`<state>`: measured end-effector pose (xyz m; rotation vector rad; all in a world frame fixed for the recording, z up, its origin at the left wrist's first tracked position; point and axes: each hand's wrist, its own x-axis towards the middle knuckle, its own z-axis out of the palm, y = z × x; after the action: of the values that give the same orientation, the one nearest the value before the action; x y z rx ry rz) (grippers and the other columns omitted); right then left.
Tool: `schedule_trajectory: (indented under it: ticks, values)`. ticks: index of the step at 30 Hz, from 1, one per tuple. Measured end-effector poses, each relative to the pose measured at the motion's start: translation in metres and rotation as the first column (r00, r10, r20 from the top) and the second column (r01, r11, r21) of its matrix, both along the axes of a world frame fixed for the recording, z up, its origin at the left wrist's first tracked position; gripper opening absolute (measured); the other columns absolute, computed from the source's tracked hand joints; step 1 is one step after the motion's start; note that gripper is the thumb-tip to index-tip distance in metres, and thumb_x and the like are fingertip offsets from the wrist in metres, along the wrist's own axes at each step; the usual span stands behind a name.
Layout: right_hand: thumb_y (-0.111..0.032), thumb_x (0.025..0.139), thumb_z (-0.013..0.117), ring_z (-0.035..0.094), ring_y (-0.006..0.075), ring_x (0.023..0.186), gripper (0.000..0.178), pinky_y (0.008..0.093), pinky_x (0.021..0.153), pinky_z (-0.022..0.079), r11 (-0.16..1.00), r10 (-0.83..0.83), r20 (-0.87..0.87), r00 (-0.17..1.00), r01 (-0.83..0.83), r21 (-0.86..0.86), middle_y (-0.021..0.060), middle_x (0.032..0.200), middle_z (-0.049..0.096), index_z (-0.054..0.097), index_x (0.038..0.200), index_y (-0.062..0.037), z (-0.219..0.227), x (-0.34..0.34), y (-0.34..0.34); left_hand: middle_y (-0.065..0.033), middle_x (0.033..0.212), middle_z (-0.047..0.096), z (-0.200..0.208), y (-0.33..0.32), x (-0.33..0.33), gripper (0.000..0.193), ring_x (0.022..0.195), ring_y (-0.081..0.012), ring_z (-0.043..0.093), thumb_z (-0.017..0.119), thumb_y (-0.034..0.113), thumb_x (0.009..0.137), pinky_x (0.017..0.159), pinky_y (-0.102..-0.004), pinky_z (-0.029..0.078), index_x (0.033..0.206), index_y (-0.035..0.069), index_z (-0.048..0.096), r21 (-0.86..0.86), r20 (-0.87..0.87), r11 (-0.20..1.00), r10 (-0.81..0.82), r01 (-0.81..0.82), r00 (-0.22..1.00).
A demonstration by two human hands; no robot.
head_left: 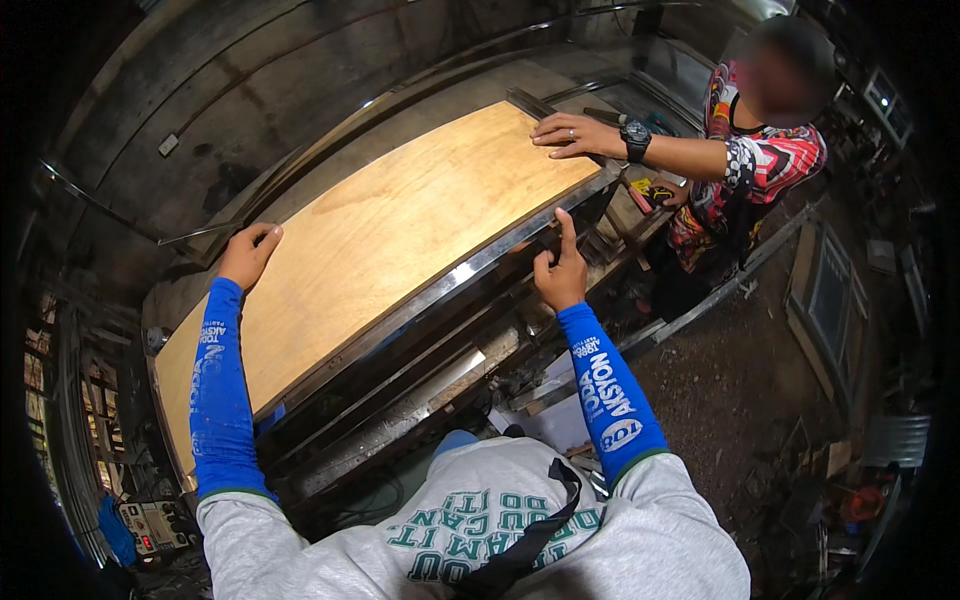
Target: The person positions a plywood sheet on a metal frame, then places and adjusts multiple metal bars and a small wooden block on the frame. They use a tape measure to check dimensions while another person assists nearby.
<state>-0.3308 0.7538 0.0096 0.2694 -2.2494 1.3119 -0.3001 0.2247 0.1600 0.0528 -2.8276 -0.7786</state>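
Observation:
A long, pale plywood sheet (400,230) lies over a metal frame (455,278), slanting from near left to far right. My left hand (250,256) rests at the sheet's far edge, fingers curled over it and thumb on top. At the near edge, my right hand (562,268) points its index finger up to the metal rail close to the right corner; its other fingers are bent and hold nothing. A co-worker's hand (575,135), with a ring and black watch, lies flat on the sheet's far right end.
The co-worker (765,150) stands at the right end, their other hand near a yellow and red tool (645,195). Metal bars (400,440) run below the sheet. A framed panel (830,300) leans at right. A control box with a red display (155,527) sits lower left.

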Motion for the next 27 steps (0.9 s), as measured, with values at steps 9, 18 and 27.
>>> schedule_trajectory:
  ticks: [9,18,27]
  values:
    - [-0.005,0.088,0.058,0.071,0.047,0.091,0.08,0.0483,0.077,0.059,1.0,-0.002,-0.043,0.999,0.001,-0.007,0.0237,0.135,0.066,0.034,0.161,-0.0263,-0.002,-0.009,0.0,-0.0194,0.11,0.076,0.007,0.006,-0.003,0.044,0.101,-0.0298,0.072,0.066,0.038,0.101,0.093,-0.0377,0.053,0.118,-0.002,0.073,-0.012,0.007,0.999,0.034,-0.034,0.999]
    - [-0.004,0.087,0.058,0.071,0.0468,0.09,0.079,0.0471,0.077,0.059,1.0,-0.01,-0.048,0.999,0.009,-0.029,0.0247,0.128,0.069,0.036,0.16,-0.0252,0.002,-0.007,-0.001,-0.0196,0.111,0.076,0.01,0.008,-0.002,0.045,0.101,-0.0303,0.072,0.065,0.038,0.101,0.093,-0.039,0.054,0.118,-0.002,0.073,-0.011,0.036,0.999,0.054,-0.053,0.998]
    - [-0.003,0.086,0.079,0.064,0.0242,0.076,0.03,0.0345,0.068,0.052,0.984,-0.176,-0.357,0.917,0.173,-0.04,0.0119,0.096,0.067,0.075,0.115,-0.0082,0.054,-0.002,0.033,-0.0197,0.108,0.076,-0.002,-0.004,-0.007,0.046,0.102,-0.0306,0.072,0.066,0.039,0.1,0.093,-0.0378,0.053,0.116,-0.003,0.073,-0.023,-0.025,1.0,0.008,-0.009,1.0]
